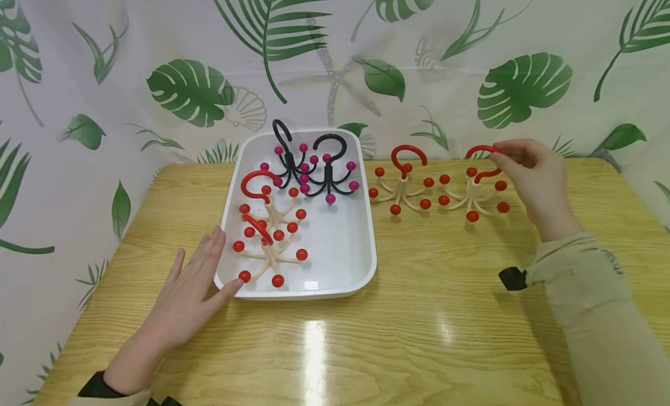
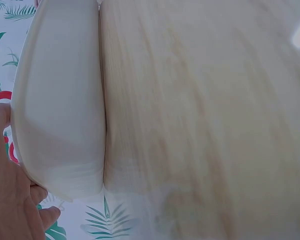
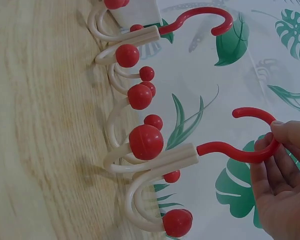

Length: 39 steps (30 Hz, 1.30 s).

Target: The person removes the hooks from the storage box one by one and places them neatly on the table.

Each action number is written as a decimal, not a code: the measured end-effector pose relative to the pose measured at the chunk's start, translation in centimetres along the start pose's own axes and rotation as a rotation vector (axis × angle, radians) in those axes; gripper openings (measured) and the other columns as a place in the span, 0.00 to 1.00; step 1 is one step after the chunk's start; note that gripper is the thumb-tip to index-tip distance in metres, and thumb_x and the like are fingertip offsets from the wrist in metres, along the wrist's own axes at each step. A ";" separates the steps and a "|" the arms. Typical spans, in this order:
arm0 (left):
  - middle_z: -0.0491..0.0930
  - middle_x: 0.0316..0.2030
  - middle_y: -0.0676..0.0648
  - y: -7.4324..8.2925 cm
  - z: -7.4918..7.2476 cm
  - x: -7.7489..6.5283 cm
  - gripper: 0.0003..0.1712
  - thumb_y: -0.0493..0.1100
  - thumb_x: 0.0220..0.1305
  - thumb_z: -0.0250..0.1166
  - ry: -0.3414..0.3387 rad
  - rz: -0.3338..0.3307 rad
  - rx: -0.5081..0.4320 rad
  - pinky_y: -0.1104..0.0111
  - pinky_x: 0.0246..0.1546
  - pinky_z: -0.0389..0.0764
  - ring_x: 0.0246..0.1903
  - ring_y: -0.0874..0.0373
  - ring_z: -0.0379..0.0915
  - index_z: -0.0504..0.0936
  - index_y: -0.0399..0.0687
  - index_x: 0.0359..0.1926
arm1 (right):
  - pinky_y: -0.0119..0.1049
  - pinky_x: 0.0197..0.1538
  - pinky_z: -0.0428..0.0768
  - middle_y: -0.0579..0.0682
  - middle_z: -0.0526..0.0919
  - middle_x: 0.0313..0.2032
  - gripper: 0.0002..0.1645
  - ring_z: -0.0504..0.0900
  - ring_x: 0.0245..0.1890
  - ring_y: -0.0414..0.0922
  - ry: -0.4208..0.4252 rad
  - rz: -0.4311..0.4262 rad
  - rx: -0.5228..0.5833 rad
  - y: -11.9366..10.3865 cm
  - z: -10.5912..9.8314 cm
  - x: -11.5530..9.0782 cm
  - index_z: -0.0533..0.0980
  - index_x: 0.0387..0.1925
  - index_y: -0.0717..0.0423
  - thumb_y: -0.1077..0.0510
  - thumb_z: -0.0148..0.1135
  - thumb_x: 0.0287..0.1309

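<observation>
On the right, my right hand (image 1: pixel 539 185) pinches the red hook of a cream multi-arm hanger (image 3: pixel 172 160) between thumb and fingers. That hanger stands upright, its curved arms tipped with red balls low against the table. A matching red-and-cream hanger (image 1: pixel 402 188) stands just left of it. My left hand (image 1: pixel 185 301) lies with straight fingers against the near left corner of a white tray (image 1: pixel 340 249), thumb at the front rim. Inside the tray, two red-and-cream hangers (image 1: pixel 270 255) are on the left, and two black hangers (image 1: pixel 328 173) with magenta balls are at the back.
The wooden table (image 1: pixel 419 336) carries the tray left of centre and ends at a leaf-patterned cloth (image 1: pixel 335 57) behind. Both hangers outside the tray stand near the table's back edge, side by side, right of the tray's rim.
</observation>
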<state>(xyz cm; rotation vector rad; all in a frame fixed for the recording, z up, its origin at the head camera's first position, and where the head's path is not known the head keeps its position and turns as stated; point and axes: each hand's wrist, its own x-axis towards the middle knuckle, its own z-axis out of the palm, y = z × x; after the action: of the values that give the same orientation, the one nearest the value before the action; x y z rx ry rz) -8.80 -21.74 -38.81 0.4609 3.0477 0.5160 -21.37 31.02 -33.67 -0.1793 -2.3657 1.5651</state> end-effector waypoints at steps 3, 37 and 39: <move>0.36 0.75 0.49 0.0 0.0 0.0 0.48 0.65 0.69 0.48 -0.004 -0.004 0.000 0.49 0.68 0.28 0.73 0.47 0.35 0.34 0.51 0.76 | 0.20 0.38 0.73 0.36 0.80 0.36 0.18 0.76 0.37 0.34 -0.003 0.002 -0.005 0.2 0.0 0.0 0.79 0.50 0.54 0.54 0.65 0.59; 0.36 0.75 0.49 0.1 0.0 0.0 0.48 0.65 0.69 0.48 0.001 -0.001 -0.002 0.47 0.68 0.31 0.73 0.48 0.35 0.34 0.51 0.76 | 0.18 0.43 0.74 0.42 0.79 0.45 0.20 0.75 0.47 0.37 -0.004 -0.019 0.144 0.7 0.0 -0.1 0.77 0.53 0.56 0.60 0.65 0.58; 0.36 0.75 0.49 0.1 0.0 0.0 0.48 0.65 0.69 0.48 0.001 -0.003 0.000 0.46 0.68 0.32 0.73 0.48 0.35 0.34 0.51 0.76 | 0.18 0.44 0.74 0.44 0.79 0.46 0.20 0.75 0.47 0.38 0.000 -0.031 0.178 0.5 0.0 -0.1 0.77 0.53 0.56 0.61 0.65 0.58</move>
<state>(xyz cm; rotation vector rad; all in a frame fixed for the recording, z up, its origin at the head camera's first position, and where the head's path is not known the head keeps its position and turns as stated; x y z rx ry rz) -8.77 -21.65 -38.78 0.4568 3.0493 0.5164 -21.35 31.18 -34.19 -0.1036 -2.2035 1.7489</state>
